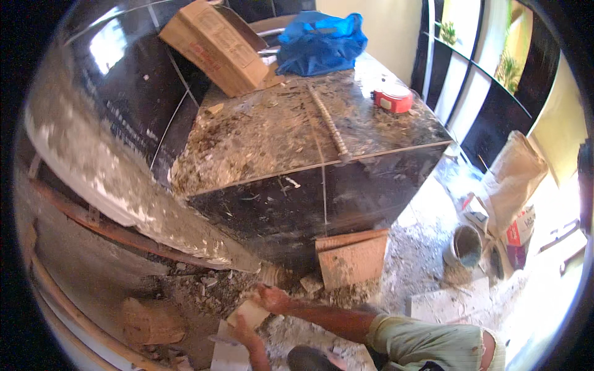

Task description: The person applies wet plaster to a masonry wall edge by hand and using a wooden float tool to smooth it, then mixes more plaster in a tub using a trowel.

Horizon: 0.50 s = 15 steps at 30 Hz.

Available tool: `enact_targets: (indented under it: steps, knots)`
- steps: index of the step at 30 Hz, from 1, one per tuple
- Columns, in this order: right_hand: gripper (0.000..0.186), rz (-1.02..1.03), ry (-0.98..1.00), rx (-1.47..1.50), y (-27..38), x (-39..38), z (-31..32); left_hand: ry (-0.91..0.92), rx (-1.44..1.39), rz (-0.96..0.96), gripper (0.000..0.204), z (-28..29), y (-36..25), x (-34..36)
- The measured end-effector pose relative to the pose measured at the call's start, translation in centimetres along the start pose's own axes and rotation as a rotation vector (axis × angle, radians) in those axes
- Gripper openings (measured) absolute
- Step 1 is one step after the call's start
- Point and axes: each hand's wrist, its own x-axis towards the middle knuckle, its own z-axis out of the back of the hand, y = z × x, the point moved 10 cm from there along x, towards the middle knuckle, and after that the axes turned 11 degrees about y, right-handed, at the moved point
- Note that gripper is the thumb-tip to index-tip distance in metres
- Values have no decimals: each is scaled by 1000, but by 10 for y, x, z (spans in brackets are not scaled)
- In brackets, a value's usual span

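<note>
Low in the picture, both hands meet at a small pale, flat, squarish piece (252, 313). My left hand (245, 332) grips its near edge, with the fingers partly hidden. At its far right corner is my right hand (273, 300), closed, with a small dark thing showing at its fingers that I cannot make out. Beneath the left hand lies a white flat slab (229, 357) on the floor. Just beyond the hands, rubble (213, 284) is spread along the foot of a rough sloping ledge (136, 204).
Ahead stands a black-tiled counter (266, 213), strewn with debris and bearing a rod (328, 123), a red round container (393, 99), a blue bag (322, 46) and a cardboard box (216, 49). Brown tiles (352, 263) lean against it. At right are a bucket (464, 247) and a sack (513, 176).
</note>
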Motion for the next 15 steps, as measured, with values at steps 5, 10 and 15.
enact_targets:
  steps: [5, 10, 15]
  knots:
    - [54, -99, -74, -184, -18, -69, 4, 148, -15, 147, 62, -29, -124, -81]
    - [66, -309, -159, 435, 36, -201, 67, 314, -177, 580, 65, -57, -287, -184]
    - [75, -362, -132, 628, 101, -292, 137, 411, -119, 989, 66, -49, -304, -243]
